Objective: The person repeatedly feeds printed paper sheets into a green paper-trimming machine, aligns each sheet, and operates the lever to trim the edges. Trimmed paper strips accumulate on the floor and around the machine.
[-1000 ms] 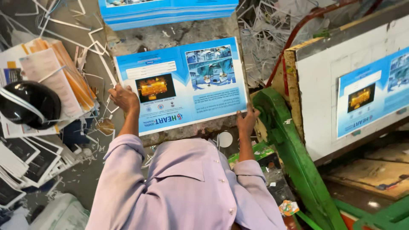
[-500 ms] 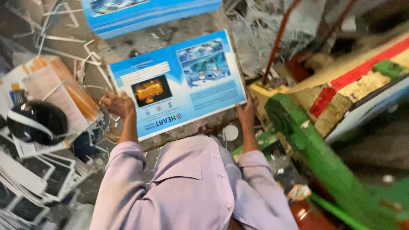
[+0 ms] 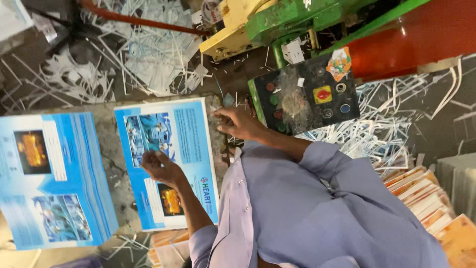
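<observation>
A stack of blue printed sheets (image 3: 191, 134) with small photos lies on a grey stone surface (image 3: 113, 164) in front of me. My left hand (image 3: 163, 168) rests on top of the stack near its middle, fingers curled and pressing on the top sheet. My right hand (image 3: 239, 123) is at the stack's upper right corner, fingers closed on its edge, right beside a dark control panel (image 3: 310, 97). My purple shirt sleeves fill the lower right of the view.
A second, larger pile of the same blue sheets (image 3: 54, 178) lies to the left. A green and yellow machine (image 3: 277, 22) with a red part (image 3: 416, 39) stands above. White paper trimmings (image 3: 148, 54) litter the floor. Orange-edged paper stacks (image 3: 424, 198) sit at right.
The view has turned about a quarter turn and my head has shifted. My left hand moved from the stack's edge onto its top sheet. My right hand stays at the stack's edge.
</observation>
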